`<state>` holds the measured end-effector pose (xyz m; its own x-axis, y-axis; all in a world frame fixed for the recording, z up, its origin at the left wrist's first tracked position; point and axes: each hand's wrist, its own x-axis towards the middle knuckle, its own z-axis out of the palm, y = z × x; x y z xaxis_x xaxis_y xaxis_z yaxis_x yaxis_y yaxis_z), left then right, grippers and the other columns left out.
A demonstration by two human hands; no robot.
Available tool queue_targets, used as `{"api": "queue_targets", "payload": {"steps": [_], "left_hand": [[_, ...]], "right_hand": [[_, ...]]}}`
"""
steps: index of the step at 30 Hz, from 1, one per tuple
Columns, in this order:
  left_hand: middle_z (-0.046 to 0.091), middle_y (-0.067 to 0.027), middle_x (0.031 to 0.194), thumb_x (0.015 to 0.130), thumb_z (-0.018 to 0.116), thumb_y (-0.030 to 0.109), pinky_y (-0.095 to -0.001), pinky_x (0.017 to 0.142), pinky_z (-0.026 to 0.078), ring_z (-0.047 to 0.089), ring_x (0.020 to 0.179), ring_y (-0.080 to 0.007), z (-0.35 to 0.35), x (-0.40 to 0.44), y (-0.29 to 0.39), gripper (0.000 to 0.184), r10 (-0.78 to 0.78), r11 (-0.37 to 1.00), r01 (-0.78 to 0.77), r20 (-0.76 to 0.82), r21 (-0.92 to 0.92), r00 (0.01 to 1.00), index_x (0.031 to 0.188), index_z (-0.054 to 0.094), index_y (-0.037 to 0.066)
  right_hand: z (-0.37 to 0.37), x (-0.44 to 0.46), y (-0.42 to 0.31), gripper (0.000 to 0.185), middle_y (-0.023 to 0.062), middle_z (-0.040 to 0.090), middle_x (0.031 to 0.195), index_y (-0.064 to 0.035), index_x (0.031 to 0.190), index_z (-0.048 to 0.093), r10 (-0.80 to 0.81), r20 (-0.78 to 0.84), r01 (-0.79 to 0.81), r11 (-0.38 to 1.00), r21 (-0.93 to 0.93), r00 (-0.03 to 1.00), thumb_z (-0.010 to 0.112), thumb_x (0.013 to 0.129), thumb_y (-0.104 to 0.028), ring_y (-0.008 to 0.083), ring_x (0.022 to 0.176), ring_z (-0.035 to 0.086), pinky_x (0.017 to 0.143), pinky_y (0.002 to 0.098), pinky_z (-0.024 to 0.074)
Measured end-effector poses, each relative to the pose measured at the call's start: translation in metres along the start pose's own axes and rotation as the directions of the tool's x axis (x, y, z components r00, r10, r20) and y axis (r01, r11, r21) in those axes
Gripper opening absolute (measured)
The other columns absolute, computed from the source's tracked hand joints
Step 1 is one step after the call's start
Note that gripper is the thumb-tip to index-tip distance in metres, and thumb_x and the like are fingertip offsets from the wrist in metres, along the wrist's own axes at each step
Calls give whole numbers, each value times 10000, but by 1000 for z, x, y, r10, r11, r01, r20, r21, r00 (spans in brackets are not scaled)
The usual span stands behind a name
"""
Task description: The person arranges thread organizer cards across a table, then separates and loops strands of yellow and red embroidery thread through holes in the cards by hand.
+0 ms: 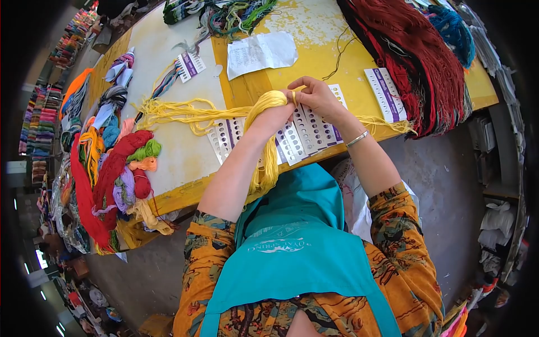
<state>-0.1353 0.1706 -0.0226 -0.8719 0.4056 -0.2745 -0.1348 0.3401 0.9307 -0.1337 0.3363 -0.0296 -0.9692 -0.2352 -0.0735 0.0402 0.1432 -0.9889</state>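
Note:
A skein of yellow embroidery thread (268, 163) hangs over my left hand (276, 117) and wrist. Its loose ends (179, 112) trail leftward across the table. The left fingers are closed at the skein and partly hidden by it. Close beside them, my right hand (317, 100) pinches a thin bit of the same yellow thread between thumb and index finger. Under both hands lie several white thread cards (303, 137) with purple bands and punched holes. More yellow strands (377, 121) stretch out right of the cards.
A large dark red thread bundle (412, 56) lies at the right beside another punched card (386, 95). Mixed coloured skeins (112, 174) are heaped on the left. A crumpled paper (261, 54) and a small card with threads (190, 66) lie farther back on the yellow table (314, 22).

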Motion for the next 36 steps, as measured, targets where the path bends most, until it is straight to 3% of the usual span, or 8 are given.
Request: {"api": "queue_targets", "payload": {"steps": [4, 7, 16, 19, 22, 29, 31, 36], "left_hand": [[544, 14, 675, 893, 557, 104, -213, 511, 371, 479, 554, -62, 2, 4, 7, 110, 5, 980, -10, -28, -198, 1000, 978, 607, 56], [482, 18, 625, 874, 585, 155, -206, 376, 240, 320, 417, -50, -20, -7, 3, 96, -208, 488, 243, 158, -838, 965, 810, 548, 95], [392, 28, 617, 926, 500, 138, -193, 362, 259, 308, 409, -58, -194, -104, -33, 178, 1, 261, -206, -213, -943, 977, 754, 499, 94], [647, -91, 992, 959, 505, 184, -200, 441, 365, 464, 533, -77, -236, -125, -48, 168, -47, 402, -452, -511, -796, 858, 1032, 589, 57], [590, -193, 1262, 973, 500, 248, -331, 800, 545, 643, 1015, -247, -224, -125, -62, 323, -314, 469, -284, -458, -836, 831, 1173, 547, -2], [361, -228, 1486, 1006, 392, 385, -442, 1141, 291, 330, 1400, -321, -117, -154, -3, 643, 56, 327, -229, -223, -917, 973, 1438, 304, -84], [353, -214, 1496, 1012, 354, 399, -445, 1152, 259, 308, 1412, -310, -99, -157, 7, 650, 111, 365, -222, -194, -904, 975, 1448, 290, -79], [445, -158, 1433, 1027, 403, 336, -366, 1112, 322, 402, 1346, -247, -76, -157, 3, 536, 167, 506, -221, -156, -834, 974, 1387, 423, -60]], "right_hand": [[-1, 4, 3, 285, -6, 629, 706, -8, 930, 643, 13, 7, -13, 1000, 15, 1000, 575, 960, -283, 44, 567, 479, 552, 201, 406], [-3, 9, 1, 259, 49, 672, 733, 11, 900, 656, 137, 38, -130, 980, -154, 990, 581, 925, -236, 102, 609, 597, 574, 254, 454], [4, 10, 2, 120, -3, 611, 679, -19, 931, 630, 128, 50, -116, 973, -201, 990, 564, 904, -116, 37, 585, 517, 536, 186, 399], [5, 6, -7, 135, -4, 610, 687, -8, 953, 636, 125, 39, -112, 963, -246, 991, 561, 910, -112, 40, 595, 525, 547, 192, 406], [5, 11, 1, 163, -10, 608, 686, -1, 988, 643, 99, 54, -84, 970, -230, 994, 567, 906, -119, 43, 605, 524, 556, 194, 401], [35, 8, -3, 181, 47, 674, 808, 19, 1032, 647, -96, -106, 57, 944, -326, 990, 598, 884, -75, 68, 729, 604, 663, 202, 475], [73, -10, -28, 149, 39, 671, 838, 13, 1001, 657, -199, -6, 199, 980, -11, 980, 612, 884, -67, 67, 768, 604, 680, 198, 474], [144, -62, -90, 112, -34, 622, 802, -39, 946, 657, -97, 200, 11, 919, 394, 975, 661, 901, -141, 14, 657, 502, 536, 161, 354]]}}
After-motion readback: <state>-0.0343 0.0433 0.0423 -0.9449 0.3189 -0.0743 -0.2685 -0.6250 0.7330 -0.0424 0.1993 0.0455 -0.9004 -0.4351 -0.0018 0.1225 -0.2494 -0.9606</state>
